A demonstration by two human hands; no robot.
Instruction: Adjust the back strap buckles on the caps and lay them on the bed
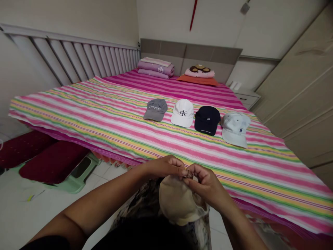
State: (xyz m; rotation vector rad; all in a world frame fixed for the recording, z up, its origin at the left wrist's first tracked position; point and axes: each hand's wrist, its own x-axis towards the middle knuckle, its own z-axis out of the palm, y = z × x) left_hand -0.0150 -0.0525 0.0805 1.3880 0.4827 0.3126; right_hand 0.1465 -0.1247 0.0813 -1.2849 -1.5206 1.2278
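A cream baseball cap hangs below my hands, in front of my lap. My left hand is closed, its thumb and fingers pinching the cap's upper edge. My right hand is closed on the same edge from the other side. Between the fingertips shows a small brown piece, too small to make out clearly. On the bed beyond lie a grey cap, a white cap with black letters, a dark navy cap and a pale blue cap, side by side.
A striped sheet covers the bed. Folded purple bedding and a pink pillow rest by the headboard. Left are a railing and a green stool with a red cushion; right, a bedside cabinet and wardrobe.
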